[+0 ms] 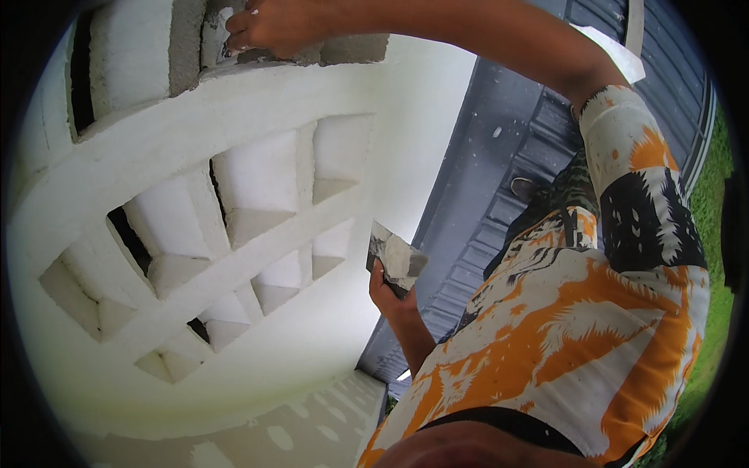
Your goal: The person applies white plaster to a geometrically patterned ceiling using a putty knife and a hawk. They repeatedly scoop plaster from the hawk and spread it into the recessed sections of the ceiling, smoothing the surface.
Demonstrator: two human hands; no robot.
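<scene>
My left hand (pixel 384 292) is closed around the lower edge of a flat grey metal plate (pixel 374 255), held out at about waist height. A lump of pale plaster (pixel 399 257) lies on it. My right arm reaches up and across to the wall at the top left. There my right hand (pixel 269 30) is closed, fingers bent, against a rough grey recess (pixel 355 49) in the block wall. White plaster smears the fingers. Whatever they grip is too hidden to make out.
The pale vent-block wall (pixel 265 109) has rows of sloped openings (pixel 253 179), some with dark gaps. Dark ribbed metal sheeting (pixel 460 273), splashed with white, runs beside the wall beneath me. A white sheet-like piece (pixel 612 51) lies at upper right. Grass (pixel 706 343) shows along the right.
</scene>
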